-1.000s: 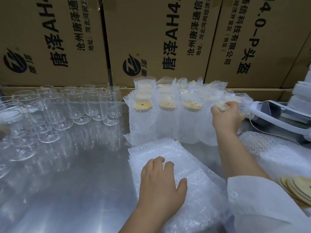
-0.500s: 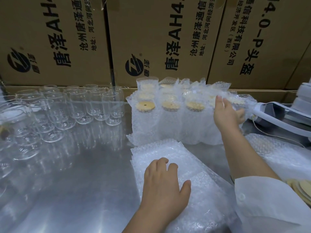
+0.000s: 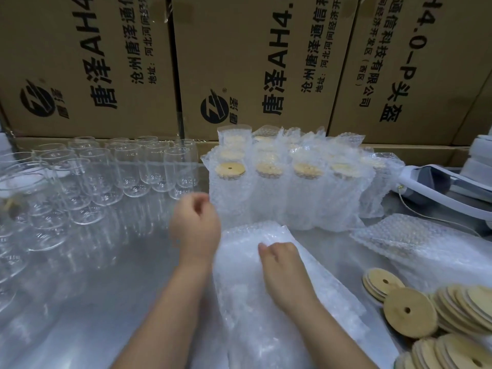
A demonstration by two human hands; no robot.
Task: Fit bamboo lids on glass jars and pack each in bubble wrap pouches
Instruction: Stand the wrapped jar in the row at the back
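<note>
Hovers with the left hand (image 3: 195, 225), blurred, fingers curled in and nothing seen in them, just right of the empty glass jars (image 3: 111, 179). Rests the right hand (image 3: 283, 265) on the stack of bubble wrap pouches (image 3: 266, 310), fingers bent onto the top sheet; cannot tell whether pinching it or only pressing. Has the bamboo lids (image 3: 410, 312) heaped to the right of that hand and the packed jars (image 3: 279, 187) standing beyond both hands. Probably goes for a jar next. Risks clipping the close-set, touching glasses with a quick sideways sweep and toppling one into its neighbours. Risks also dragging several slippery pouches together instead of one, or sliding the stack toward the lids. Calls for a slower approach and a firm hold on a front-row jar.
</note>
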